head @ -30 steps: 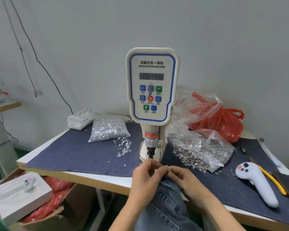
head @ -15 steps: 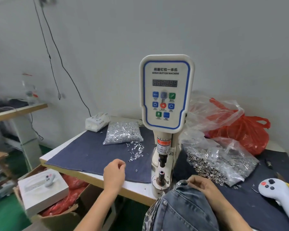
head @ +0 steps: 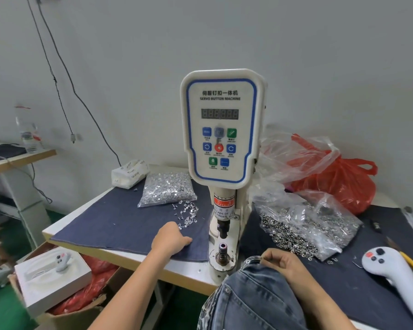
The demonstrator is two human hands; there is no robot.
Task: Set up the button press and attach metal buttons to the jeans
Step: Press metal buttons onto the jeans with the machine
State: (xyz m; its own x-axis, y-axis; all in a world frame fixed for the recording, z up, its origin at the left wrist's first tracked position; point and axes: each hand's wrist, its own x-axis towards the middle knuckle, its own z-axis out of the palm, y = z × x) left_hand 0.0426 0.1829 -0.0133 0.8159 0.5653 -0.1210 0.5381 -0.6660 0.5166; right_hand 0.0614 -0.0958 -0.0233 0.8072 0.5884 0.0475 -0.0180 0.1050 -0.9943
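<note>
Jeans [head: 253, 298] pinched, left hand [head: 169, 239] now at tacks [head: 187, 214]

Bare denim mat [head: 110, 225] lies open left of the press [head: 222, 210]; bagged rivets [head: 305, 225] crowd its right.

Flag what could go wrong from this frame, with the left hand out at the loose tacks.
1. The left hand reaches for the loose tacks, whose points could prick fingers.
2. The right hand holds the jeans waistband close to the lower die; a mistimed press stroke could pinch fingers.
3. The jeans hang off the table edge and may slip.
</note>
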